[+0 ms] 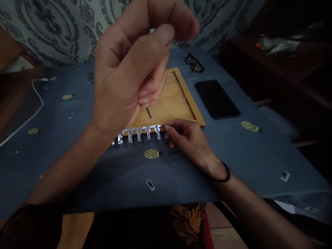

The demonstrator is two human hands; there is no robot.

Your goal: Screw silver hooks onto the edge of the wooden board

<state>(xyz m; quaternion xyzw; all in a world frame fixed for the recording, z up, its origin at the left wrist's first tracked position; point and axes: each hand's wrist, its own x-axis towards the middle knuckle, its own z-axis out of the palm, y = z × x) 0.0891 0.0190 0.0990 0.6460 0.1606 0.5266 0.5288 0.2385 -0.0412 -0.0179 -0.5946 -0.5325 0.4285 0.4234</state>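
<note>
My left hand (129,69) is raised close to the camera, above a shallow wooden frame (178,86). Its fingers are curled in and the thumb presses against the index finger; anything between them is hidden. Along the frame's front edge runs a silver metal hook rail (139,134) with several hooks pointing towards me. At the rail's right end, my right hand (190,140) rests with thumb and index finger closed on its tip at the frame's edge. A thin dark strip (148,112) lies on the frame's yellow-brown panel, partly covered by my left hand.
Right of the frame lies a black tablet (217,99), with dark glasses (194,63) behind it. Small metal pieces (90,79) are at the back left. A white cable (38,95) runs down the left side. A blue patterned cloth (124,180) covers the table.
</note>
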